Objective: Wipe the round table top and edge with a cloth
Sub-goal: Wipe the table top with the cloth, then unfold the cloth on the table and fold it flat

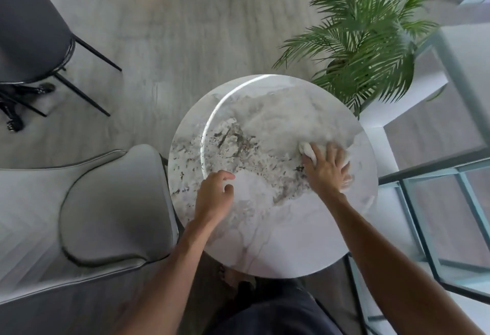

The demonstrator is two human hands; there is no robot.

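A round white marble table (267, 244) with grey veining fills the centre of the head view. My right hand (327, 167) lies flat with fingers spread on a crumpled white cloth (309, 150), pressing it onto the right side of the top. The cloth shows beyond the thumb and under the fingertips near the right rim. My left hand (214, 198) hovers over or rests on the left part of the top, fingers loosely curled, nothing in it.
A grey padded chair (114, 202) touches the table's left edge. A dark chair (31, 32) stands at the far left. A green potted palm (371, 50) rises behind the table on the right. A glass railing with a metal frame (434, 210) runs close along the right.
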